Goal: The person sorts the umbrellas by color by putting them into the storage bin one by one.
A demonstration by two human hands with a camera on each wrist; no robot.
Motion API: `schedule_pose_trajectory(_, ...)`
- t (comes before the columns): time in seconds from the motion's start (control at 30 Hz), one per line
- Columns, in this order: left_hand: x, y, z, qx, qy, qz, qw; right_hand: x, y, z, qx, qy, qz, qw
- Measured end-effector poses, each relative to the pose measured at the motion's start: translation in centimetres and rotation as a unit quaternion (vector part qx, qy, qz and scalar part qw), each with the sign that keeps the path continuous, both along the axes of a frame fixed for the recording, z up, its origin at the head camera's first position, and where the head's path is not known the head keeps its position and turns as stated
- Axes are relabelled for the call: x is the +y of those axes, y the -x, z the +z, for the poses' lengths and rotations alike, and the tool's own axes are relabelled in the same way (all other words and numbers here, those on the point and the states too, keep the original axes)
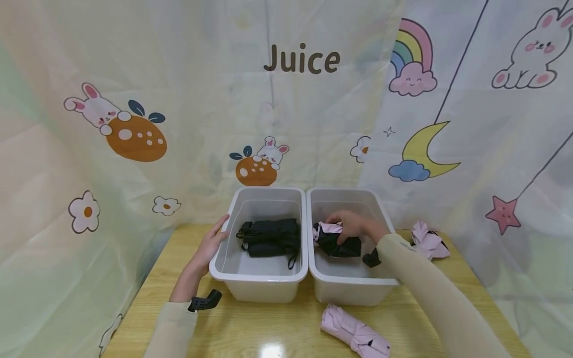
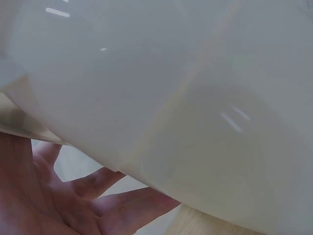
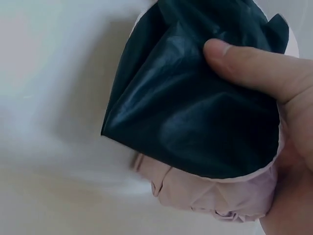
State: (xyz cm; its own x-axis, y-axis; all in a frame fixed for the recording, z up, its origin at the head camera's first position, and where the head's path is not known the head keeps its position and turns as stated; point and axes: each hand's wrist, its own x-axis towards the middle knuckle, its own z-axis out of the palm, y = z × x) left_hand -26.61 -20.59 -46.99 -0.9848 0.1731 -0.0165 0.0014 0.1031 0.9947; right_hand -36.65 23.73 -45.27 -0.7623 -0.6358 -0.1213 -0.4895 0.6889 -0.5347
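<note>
My right hand (image 1: pixel 351 226) is inside the right bin (image 1: pixel 353 284), gripping a folded pink umbrella (image 3: pixel 210 193) with a black lining. In the right wrist view the thumb presses on the black lining (image 3: pixel 195 117), and the other fingers are mostly hidden behind the bundle. At the left bin (image 1: pixel 259 288), my left hand (image 1: pixel 211 248) rests against the outer left side, fingertips at the rim. Its fingers (image 2: pixel 132 208) look spread and fairly straight beside the pale wall in the left wrist view. Black folded umbrellas (image 1: pixel 270 238) with a wrist strap lie in the left bin.
A rolled pink umbrella (image 1: pixel 355 330) lies on the wooden table (image 1: pixel 250 328) in front of the right bin. Another pink and black bundle (image 1: pixel 427 242) sits to the right, behind my right forearm. The two bins stand side by side before a printed curtain (image 1: pixel 201 124).
</note>
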Motion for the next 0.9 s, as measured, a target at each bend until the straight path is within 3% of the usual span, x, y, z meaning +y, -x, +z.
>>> schedule_pose_trajectory(0.33,0.0,-0.3,-0.1,-0.01,-0.002,0.003,0.9999,-0.2,0.3,-1.6,-0.046,0.009,-0.035,0.998)
schedule_pose_trajectory(0.73,0.1,-0.2,0.0,-0.009,-0.005,0.002,0.9999,-0.1,0.9,-2.5,-0.037,0.001,-0.034,0.999)
schedule_pose_trajectory(0.9,0.1,-0.3,0.0,-0.008,-0.004,0.003,1.0,-0.3,1.0,-3.0,-0.019,-0.042,-0.02,0.999)
